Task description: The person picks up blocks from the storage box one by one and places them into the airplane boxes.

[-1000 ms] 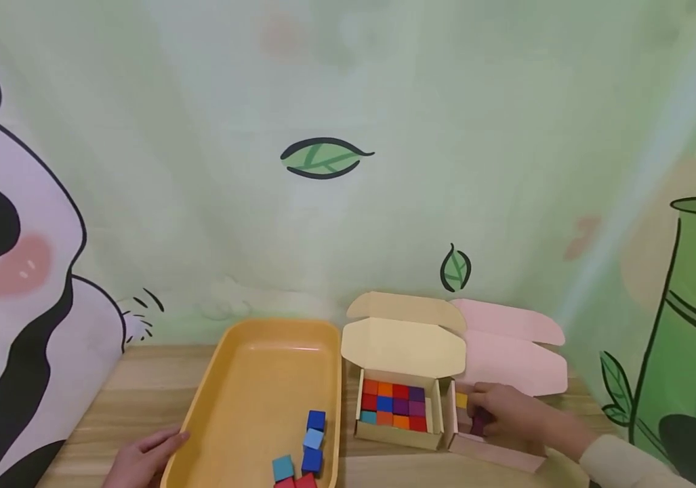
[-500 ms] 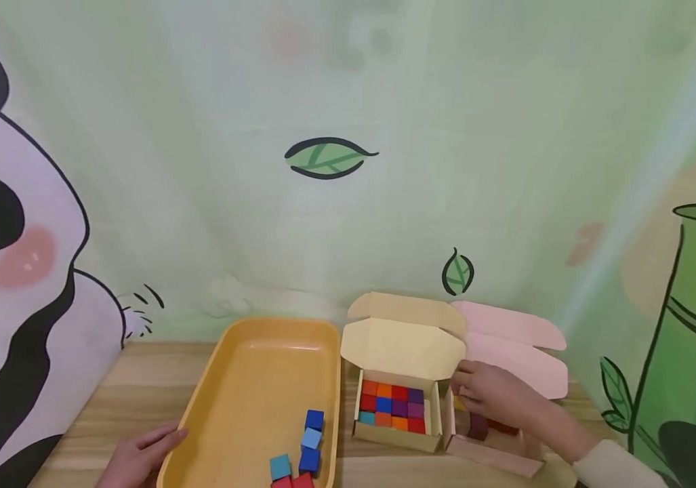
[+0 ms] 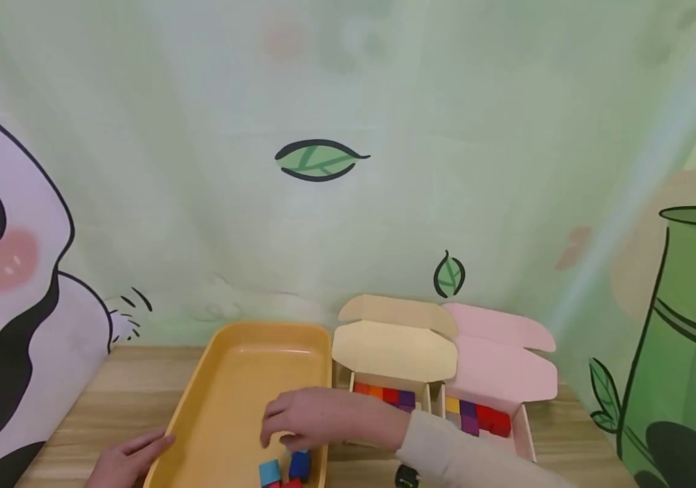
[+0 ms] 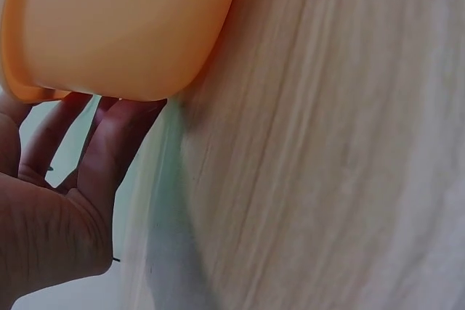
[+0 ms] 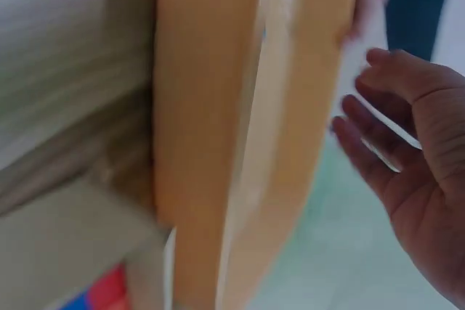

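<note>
My left hand (image 3: pixel 128 461) holds the left rim of the orange tray (image 3: pixel 232 407); in the left wrist view the fingers (image 4: pixel 120 136) bear on the tray's outer wall. My right hand (image 3: pixel 305 417) hangs over the tray's right part, fingers bent loosely and holding nothing visible. Beneath it lie a dark blue cube (image 3: pixel 300 466), a light blue cube (image 3: pixel 270 470) and red cubes (image 3: pixel 292 483), cut off by the frame's bottom; the hand partly hides the cubes. In the right wrist view, the right hand (image 5: pixel 421 165) is spread apart from the tray wall (image 5: pixel 200 107).
Right of the tray stands an open cream box (image 3: pixel 394 349) with rows of coloured cubes, partly covered by my right forearm. Beside it, an open pink box (image 3: pixel 500 366) holds yellow, purple and red cubes (image 3: pixel 494 421). A small black object (image 3: pixel 407 476) shows below the forearm.
My right hand has left the pink box and moved left over the tray. Red cubes now show in the pink box. My left hand stays at the tray's rim.
</note>
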`<action>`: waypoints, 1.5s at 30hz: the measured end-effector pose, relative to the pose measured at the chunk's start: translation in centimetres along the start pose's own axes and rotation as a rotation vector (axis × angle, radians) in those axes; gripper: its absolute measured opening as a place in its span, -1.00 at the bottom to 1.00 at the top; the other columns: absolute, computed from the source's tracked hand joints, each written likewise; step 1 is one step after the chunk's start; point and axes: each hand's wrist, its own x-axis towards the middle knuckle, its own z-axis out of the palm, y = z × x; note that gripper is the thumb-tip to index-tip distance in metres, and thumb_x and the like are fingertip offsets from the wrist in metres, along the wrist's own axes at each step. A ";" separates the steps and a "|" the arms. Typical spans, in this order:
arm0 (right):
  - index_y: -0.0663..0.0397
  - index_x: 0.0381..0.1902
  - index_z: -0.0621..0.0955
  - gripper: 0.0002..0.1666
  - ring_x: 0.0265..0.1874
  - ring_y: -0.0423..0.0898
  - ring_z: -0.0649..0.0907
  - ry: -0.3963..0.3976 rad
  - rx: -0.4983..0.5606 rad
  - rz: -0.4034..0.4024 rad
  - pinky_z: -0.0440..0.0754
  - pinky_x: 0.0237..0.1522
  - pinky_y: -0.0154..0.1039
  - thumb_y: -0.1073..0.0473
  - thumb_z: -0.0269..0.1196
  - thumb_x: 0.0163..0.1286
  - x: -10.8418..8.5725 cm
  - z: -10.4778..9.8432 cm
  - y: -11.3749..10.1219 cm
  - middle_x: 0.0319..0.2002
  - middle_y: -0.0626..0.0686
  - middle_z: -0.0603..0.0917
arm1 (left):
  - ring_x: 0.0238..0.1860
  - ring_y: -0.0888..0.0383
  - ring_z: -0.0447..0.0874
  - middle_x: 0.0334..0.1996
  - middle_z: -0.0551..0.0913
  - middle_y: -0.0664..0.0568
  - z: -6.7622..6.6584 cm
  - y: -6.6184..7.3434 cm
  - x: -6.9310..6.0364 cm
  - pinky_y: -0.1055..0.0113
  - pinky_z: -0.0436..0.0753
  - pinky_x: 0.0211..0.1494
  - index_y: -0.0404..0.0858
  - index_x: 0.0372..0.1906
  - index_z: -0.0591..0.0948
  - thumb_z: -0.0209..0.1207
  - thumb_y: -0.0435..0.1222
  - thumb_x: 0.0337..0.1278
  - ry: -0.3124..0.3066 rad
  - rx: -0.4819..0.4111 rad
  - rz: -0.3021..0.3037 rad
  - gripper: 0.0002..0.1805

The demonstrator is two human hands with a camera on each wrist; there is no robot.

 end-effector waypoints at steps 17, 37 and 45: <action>-0.09 0.23 0.63 -0.50 0.09 -0.33 0.53 -0.553 -0.059 -0.168 0.35 0.10 -0.70 0.41 0.25 0.39 6.9 2.9 -1.4 0.18 -0.14 0.60 | -0.33 -0.11 0.81 -0.28 0.78 -0.26 0.1 -0.4 -0.3 -0.03 0.80 -0.24 -0.51 0.37 0.44 0.38 -0.07 0.23 -0.024 -0.046 -0.006 -0.21; -0.14 0.19 0.63 -0.51 -0.07 -0.31 0.51 -0.598 -0.068 -0.126 0.41 0.04 -0.66 0.40 0.31 0.38 6.6 4.0 -1.3 0.02 -0.16 0.62 | -0.29 -0.11 0.81 -0.23 0.77 -0.29 0.3 -0.3 -0.8 -0.07 0.79 -0.20 -0.56 0.43 0.32 0.36 -0.03 0.24 -0.029 -0.040 -0.012 -0.10; -0.17 0.15 0.64 -0.57 -0.08 -0.33 0.53 -0.532 -0.044 -0.103 0.46 -0.02 -0.64 0.30 0.35 0.37 6.5 3.4 -1.1 -0.01 -0.19 0.61 | -0.27 -0.13 0.81 -0.21 0.77 -0.32 0.3 -0.2 -0.7 -0.10 0.78 -0.18 -0.54 0.45 0.30 0.35 0.02 0.24 -0.038 -0.043 -0.046 -0.07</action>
